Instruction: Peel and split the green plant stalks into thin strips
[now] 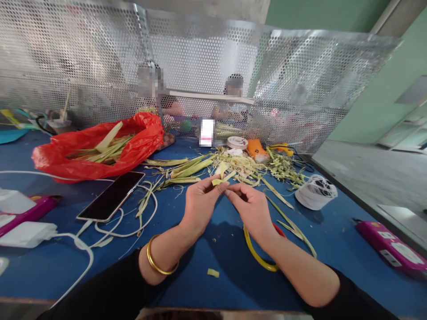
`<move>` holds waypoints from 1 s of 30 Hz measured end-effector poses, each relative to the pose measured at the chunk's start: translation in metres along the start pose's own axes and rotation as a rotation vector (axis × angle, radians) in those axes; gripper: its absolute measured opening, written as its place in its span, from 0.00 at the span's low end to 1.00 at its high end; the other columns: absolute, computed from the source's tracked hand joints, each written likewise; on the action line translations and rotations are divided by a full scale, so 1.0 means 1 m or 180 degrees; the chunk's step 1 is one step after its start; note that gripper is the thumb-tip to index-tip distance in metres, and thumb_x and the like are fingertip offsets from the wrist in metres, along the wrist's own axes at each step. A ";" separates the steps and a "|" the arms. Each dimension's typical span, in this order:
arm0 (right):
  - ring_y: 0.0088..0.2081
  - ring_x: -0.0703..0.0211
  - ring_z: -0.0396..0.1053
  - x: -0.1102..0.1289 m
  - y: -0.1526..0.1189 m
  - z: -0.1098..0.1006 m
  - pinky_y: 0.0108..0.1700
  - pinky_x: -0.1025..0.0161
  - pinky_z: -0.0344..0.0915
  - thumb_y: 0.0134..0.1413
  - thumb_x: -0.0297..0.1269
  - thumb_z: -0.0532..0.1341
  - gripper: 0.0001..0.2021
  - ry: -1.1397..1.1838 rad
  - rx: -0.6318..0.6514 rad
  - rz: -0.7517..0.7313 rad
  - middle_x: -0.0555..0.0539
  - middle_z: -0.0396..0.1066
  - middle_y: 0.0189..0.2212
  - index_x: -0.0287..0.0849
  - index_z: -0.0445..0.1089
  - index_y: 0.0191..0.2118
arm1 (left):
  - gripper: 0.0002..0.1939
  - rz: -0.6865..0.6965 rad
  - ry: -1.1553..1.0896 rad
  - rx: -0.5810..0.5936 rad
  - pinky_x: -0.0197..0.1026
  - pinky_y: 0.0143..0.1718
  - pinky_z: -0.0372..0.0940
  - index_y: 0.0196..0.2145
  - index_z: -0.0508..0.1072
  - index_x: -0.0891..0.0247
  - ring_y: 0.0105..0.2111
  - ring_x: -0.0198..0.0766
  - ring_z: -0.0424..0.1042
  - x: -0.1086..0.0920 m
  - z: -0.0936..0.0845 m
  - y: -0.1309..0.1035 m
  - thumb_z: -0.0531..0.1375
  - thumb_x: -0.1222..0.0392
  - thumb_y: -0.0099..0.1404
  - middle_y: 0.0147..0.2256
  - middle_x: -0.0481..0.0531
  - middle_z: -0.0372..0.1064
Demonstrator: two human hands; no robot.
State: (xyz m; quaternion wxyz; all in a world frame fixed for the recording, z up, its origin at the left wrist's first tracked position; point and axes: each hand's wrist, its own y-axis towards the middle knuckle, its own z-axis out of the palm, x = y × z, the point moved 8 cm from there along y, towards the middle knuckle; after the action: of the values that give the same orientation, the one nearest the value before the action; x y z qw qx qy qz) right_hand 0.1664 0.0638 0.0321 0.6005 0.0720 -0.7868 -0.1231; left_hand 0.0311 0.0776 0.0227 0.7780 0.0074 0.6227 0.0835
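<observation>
My left hand (202, 202) pinches a folded pale green leaf strip (220, 180) between thumb and fingers, above the middle of the blue table. Close beside it, my right hand (251, 206) has thumb and fingertips pressed together at the strip's lower end; what exactly they grip is hidden. Under my right wrist lies a curved yellow piece (254, 251) with a red part (279, 230), partly covered by the hand. A small cut leaf piece (213, 273) rests near the table's front. Beyond my hands, longer leaf strips (190, 169) and shredded scraps (240, 162) are spread out.
A red plastic bag (147, 126) of leaf strips stands left, near a phone (113, 195) with white cables. White cord (316, 193) and a purple power strip (388, 244) sit right. An orange packet (256, 150) lies before the perforated metal screen (200, 53), with people behind it.
</observation>
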 end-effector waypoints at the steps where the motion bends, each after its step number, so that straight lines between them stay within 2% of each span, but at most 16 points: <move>1: 0.22 0.66 0.55 0.002 -0.001 -0.002 0.23 0.68 0.53 0.52 0.41 0.62 0.10 -0.0175 -0.0055 -0.0120 0.54 0.63 0.19 0.40 0.72 0.28 | 0.11 -0.0051 -0.0147 -0.0002 0.39 0.41 0.66 0.31 0.80 0.64 0.35 0.38 0.72 0.001 0.001 -0.001 0.69 0.57 0.49 0.35 0.50 0.77; 4: 0.22 0.67 0.52 0.009 -0.004 -0.003 0.24 0.67 0.51 0.54 0.38 0.60 0.09 -0.0574 -0.0152 -0.0478 0.54 0.60 0.19 0.40 0.71 0.27 | 0.09 -0.0203 -0.0518 -0.0064 0.39 0.40 0.67 0.26 0.80 0.65 0.35 0.37 0.71 0.004 0.005 -0.003 0.69 0.58 0.47 0.35 0.51 0.76; 7: 0.22 0.68 0.51 0.014 -0.009 -0.001 0.24 0.68 0.50 0.55 0.35 0.59 0.10 -0.0784 -0.0193 -0.0762 0.55 0.57 0.19 0.40 0.67 0.24 | 0.09 -0.0339 -0.0716 -0.0075 0.38 0.38 0.67 0.27 0.81 0.65 0.33 0.35 0.71 0.008 0.007 -0.005 0.70 0.59 0.46 0.35 0.52 0.76; 13: 0.20 0.67 0.51 0.005 -0.008 0.001 0.23 0.68 0.50 0.56 0.39 0.59 0.08 -0.0440 -0.0174 -0.0373 0.57 0.55 0.18 0.42 0.68 0.30 | 0.14 -0.0136 -0.0761 -0.0178 0.38 0.39 0.66 0.32 0.81 0.64 0.32 0.33 0.70 0.009 0.004 -0.004 0.71 0.60 0.45 0.33 0.50 0.76; 16: 0.20 0.67 0.50 0.007 -0.009 -0.001 0.22 0.69 0.50 0.56 0.37 0.59 0.08 -0.0518 -0.0244 -0.0481 0.57 0.54 0.17 0.42 0.66 0.27 | 0.15 -0.0109 -0.0659 -0.0115 0.37 0.37 0.66 0.33 0.81 0.64 0.30 0.32 0.69 0.010 0.006 -0.004 0.71 0.60 0.45 0.30 0.48 0.76; 18: 0.20 0.67 0.51 0.012 -0.011 -0.002 0.23 0.68 0.51 0.56 0.34 0.58 0.09 -0.0692 -0.0297 -0.0736 0.56 0.56 0.18 0.42 0.64 0.25 | 0.13 -0.0167 -0.0594 -0.0026 0.37 0.38 0.66 0.33 0.81 0.65 0.29 0.33 0.69 0.012 0.008 -0.004 0.70 0.59 0.46 0.29 0.48 0.75; 20: 0.22 0.66 0.56 0.020 -0.014 -0.002 0.26 0.68 0.55 0.56 0.31 0.57 0.09 -0.0949 -0.0291 -0.1086 0.54 0.61 0.20 0.42 0.65 0.25 | 0.11 -0.0263 -0.0490 0.0109 0.38 0.38 0.66 0.30 0.80 0.65 0.30 0.34 0.70 0.013 0.010 -0.004 0.69 0.58 0.48 0.28 0.48 0.75; 24: 0.28 0.63 0.66 0.035 -0.014 0.002 0.31 0.67 0.58 0.60 0.32 0.55 0.07 -0.1697 0.0097 -0.1585 0.49 0.70 0.29 0.43 0.70 0.33 | 0.11 -0.0436 -0.0187 0.0399 0.37 0.35 0.67 0.28 0.79 0.65 0.29 0.34 0.71 0.011 0.010 0.000 0.68 0.54 0.50 0.27 0.48 0.74; 27: 0.30 0.60 0.67 0.047 -0.012 0.002 0.32 0.65 0.58 0.61 0.33 0.55 0.08 -0.2429 0.0364 -0.1996 0.47 0.70 0.31 0.42 0.71 0.35 | 0.12 -0.0630 0.0040 0.0762 0.37 0.34 0.67 0.30 0.78 0.65 0.29 0.35 0.72 0.011 0.012 0.003 0.67 0.53 0.51 0.28 0.50 0.74; 30: 0.30 0.58 0.67 0.057 -0.009 -0.001 0.35 0.62 0.57 0.62 0.33 0.55 0.08 -0.2791 0.0364 -0.2332 0.46 0.71 0.29 0.41 0.70 0.33 | 0.11 -0.0850 0.0221 0.1024 0.37 0.33 0.68 0.30 0.77 0.66 0.27 0.33 0.71 0.012 0.014 0.003 0.66 0.54 0.53 0.27 0.50 0.74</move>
State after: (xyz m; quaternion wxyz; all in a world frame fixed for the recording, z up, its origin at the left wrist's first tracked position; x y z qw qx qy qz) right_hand 0.1516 0.0398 0.0830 0.1313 0.3145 -0.8914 -0.2987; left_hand 0.0465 0.0839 0.0149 0.7490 0.0460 0.6498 -0.1206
